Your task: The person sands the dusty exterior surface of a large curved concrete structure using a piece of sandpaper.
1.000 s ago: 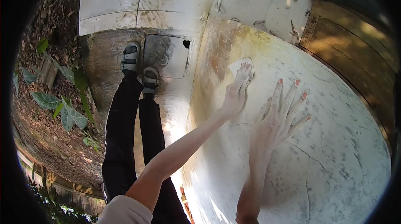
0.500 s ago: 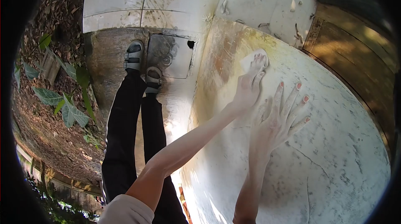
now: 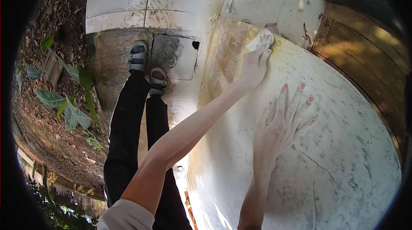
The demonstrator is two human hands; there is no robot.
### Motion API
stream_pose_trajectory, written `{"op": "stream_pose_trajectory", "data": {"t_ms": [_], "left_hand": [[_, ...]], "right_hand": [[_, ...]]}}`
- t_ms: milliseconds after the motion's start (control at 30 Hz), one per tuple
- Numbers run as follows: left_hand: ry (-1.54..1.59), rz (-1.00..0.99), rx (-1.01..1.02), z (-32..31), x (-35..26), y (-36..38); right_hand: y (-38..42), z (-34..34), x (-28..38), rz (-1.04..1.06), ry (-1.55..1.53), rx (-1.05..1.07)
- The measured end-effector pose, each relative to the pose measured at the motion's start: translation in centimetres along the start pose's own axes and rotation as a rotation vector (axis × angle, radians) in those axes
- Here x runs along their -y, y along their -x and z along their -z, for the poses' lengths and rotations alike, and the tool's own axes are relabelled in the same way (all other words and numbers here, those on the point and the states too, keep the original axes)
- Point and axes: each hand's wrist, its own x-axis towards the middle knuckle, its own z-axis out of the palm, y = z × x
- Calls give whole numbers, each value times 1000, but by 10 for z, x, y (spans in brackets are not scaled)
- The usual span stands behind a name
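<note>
Reaches far forward with the left hand (image 3: 254, 65), extending the forearm on a long diagonal from the bent elbow, palm down, wrist nearly in line. Presses the fingers of that hand close together, narrow, on a white pad (image 3: 252, 45), with the thumb lying alongside on the inner side. Pins the pad directly under the left fingertips, flat against the pale curved surface (image 3: 343, 144). Points the pad's rounded end forward and inward beneath the fingertips, and its cornered end out past the little-finger side, so running the long axis aslant across the fingers; perhaps looks longer than it is, being partly covered and as white as the dusted skin. Rests the right hand (image 3: 277, 129) palm down on the same surface, nearer the body than the left fingertips, with fingers spread wide, gripping nothing, and thumb set apart toward the left forearm. Shows a yellow-brown patch (image 3: 229, 54) just beside the left fingers on the outer side, dry leaves (image 3: 307, 36) beyond the fingertips of both hands, and, well outward from the left fingers, a square cover (image 3: 174, 58) beside two sandals (image 3: 138, 55).
</note>
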Motion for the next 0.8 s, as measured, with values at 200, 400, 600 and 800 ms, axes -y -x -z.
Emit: {"op": "stream_pose_trajectory", "data": {"t_ms": [200,400,600,800], "left_hand": [[73,-140,50,-6,-13,13],[-88,248,3,20,36,-60],[137,-110,60,-11,-25,17],[146,-207,94,2,1,-9]], "right_hand": [[1,-1,-3,39,72,14],[0,1,0,35,28,-14],[1,10,1,34,17,43],[3,6,-3,88,27,23]]}}
